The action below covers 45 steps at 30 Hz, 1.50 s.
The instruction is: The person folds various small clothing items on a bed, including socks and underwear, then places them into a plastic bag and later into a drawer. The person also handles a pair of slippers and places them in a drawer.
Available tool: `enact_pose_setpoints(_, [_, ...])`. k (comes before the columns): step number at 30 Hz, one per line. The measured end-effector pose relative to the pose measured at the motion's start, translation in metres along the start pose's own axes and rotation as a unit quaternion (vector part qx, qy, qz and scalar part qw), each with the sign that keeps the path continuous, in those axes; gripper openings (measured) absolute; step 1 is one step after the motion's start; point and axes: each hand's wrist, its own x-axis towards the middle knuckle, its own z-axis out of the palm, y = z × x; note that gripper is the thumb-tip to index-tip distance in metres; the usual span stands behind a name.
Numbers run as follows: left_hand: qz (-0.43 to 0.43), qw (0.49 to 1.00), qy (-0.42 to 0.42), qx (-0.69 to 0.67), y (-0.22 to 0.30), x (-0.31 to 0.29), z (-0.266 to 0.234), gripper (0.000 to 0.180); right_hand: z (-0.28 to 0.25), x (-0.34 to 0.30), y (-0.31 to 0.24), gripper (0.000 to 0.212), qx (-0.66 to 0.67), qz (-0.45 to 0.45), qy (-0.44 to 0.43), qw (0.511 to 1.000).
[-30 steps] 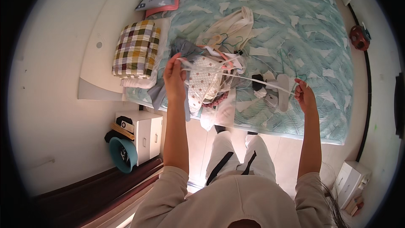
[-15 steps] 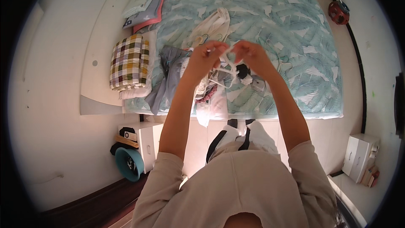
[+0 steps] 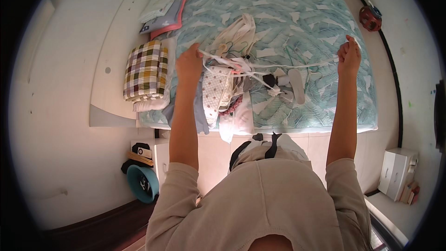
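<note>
A thin white cord (image 3: 302, 66) stretches between my hands above the bed, with loops and loose ends hanging near its middle. At its left end, my left hand (image 3: 189, 59) is closed on it. Well to the right, my right hand (image 3: 349, 56) grips the other end. Beneath the cord lie a polka-dot white cloth (image 3: 216, 94), a cream garment (image 3: 239, 32), clothes hangers (image 3: 225, 47) and a grey garment (image 3: 200, 114). Several small black and white cloth pieces (image 3: 269, 81) lie right of the pile, beside a long pale piece (image 3: 296, 86).
The bed (image 3: 302, 14) has a green leaf-patterned cover. On its left are a folded checked quilt (image 3: 146, 72) and stacked pillows (image 3: 162, 11). A teal bucket (image 3: 142, 183) stands by a white cabinet at lower left. A small white drawer unit (image 3: 395, 174) is at lower right.
My hands have moved from close together over the pile to wide apart, left and right. The white cord, bunched between them before, is now drawn out long.
</note>
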Motion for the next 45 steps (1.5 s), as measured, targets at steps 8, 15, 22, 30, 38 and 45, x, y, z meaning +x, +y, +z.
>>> enact_pose_setpoints(8, [-0.151, 0.743, -0.195, -0.622, 0.031, 0.033, -0.021, 0.025, 0.035, -0.032, -0.018, 0.024, -0.152, 0.141, -0.221, 0.953])
enact_pose_setpoints(15, [-0.148, 0.605, -0.204, -0.755, 0.053, 0.036, -0.042, 0.036, 0.039, -0.033, -0.041, 0.023, -0.183, 0.104, -0.215, 0.954])
enact_pose_setpoints(22, [-0.133, 0.835, -0.232, -0.481, 0.086, 0.009, -0.010, 0.022, 0.111, -0.086, -0.025, 0.033, -0.242, 0.144, -0.363, 0.888])
enact_pose_setpoints(30, [-0.112, 0.722, -0.269, -0.627, 0.125, -0.021, -0.013, 0.039, 0.131, -0.115, -0.010, 0.029, -0.215, 0.162, -0.444, 0.854])
enact_pose_setpoints(38, [-0.225, 0.569, -0.278, -0.740, 0.119, -0.044, 0.004, 0.035, 0.120, -0.136, 0.000, 0.028, -0.297, 0.097, -0.408, 0.858])
enact_pose_setpoints(45, [-0.272, 0.477, -0.324, -0.771, 0.108, -0.067, 0.022, 0.041, 0.096, -0.149, 0.009, 0.024, -0.284, 0.162, -0.434, 0.839])
